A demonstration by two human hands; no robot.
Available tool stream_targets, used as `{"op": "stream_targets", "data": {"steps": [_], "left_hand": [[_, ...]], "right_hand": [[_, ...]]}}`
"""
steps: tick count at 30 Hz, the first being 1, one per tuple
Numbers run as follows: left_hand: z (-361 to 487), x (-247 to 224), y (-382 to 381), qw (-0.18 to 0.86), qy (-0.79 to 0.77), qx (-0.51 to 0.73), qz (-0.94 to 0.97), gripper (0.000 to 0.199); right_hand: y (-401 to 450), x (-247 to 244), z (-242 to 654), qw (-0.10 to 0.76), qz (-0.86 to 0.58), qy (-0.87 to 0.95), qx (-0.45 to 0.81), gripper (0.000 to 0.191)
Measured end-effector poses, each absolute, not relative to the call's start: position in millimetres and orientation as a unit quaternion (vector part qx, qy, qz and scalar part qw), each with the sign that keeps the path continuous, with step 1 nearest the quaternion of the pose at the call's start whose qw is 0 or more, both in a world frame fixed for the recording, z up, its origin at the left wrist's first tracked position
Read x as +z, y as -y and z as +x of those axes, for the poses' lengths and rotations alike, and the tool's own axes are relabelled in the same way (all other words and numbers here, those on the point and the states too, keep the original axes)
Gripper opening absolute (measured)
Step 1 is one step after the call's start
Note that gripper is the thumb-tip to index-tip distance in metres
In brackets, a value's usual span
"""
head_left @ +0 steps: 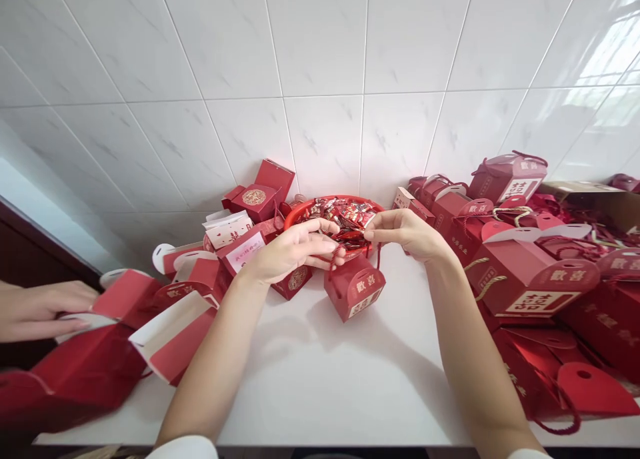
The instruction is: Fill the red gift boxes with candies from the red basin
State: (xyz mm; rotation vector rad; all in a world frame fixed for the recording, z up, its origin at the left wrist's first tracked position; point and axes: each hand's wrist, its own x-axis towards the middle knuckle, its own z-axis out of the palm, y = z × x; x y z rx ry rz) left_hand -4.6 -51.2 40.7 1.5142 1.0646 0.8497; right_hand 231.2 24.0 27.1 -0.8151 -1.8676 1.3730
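A small red gift box (pixel 353 289) with gold characters and a white label hangs tilted above the white table. Its dark red cord handle rises to both hands. My left hand (pixel 299 249) has its fingers bent around one side of the cord. With thumb and forefinger pinched, my right hand (pixel 404 233) grips the other side. Just behind them stands a round red basket (pixel 293 217) heaped with shiny red-wrapped sweets (pixel 345 212). Part of the basket is hidden by my hands and the box.
Folded red boxes (pixel 535 272) with cords are piled on the right. More boxes, some with flaps up (pixel 173 335), lie on the left. Another person's hand (pixel 47 309) touches a box there. An open cardboard carton (pixel 590 202) sits far right, and a tiled wall (pixel 320 132) closes the back.
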Motion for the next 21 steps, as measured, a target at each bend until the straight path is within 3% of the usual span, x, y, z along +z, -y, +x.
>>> {"op": "stream_targets", "data": {"steps": [7, 12, 17, 21], "left_hand": [[31, 51, 72, 0.475, -0.36, 0.42, 0.685, 0.047], [47, 55, 75, 0.382, -0.354, 0.436, 0.734, 0.061], [54, 62, 72, 0.326, -0.33, 0.482, 0.744, 0.063], [46, 64, 73, 0.335, -0.324, 0.481, 0.742, 0.048]], "right_hand": [[16, 42, 223, 0.371, -0.339, 0.752, 0.426, 0.035], [27, 62, 234, 0.384, -0.39, 0.773, 0.321, 0.016], [29, 122, 256, 0.352, -0.484, 0.78, 0.184, 0.013], [26, 178, 285, 0.401, -0.599, 0.689, 0.077, 0.014]]}}
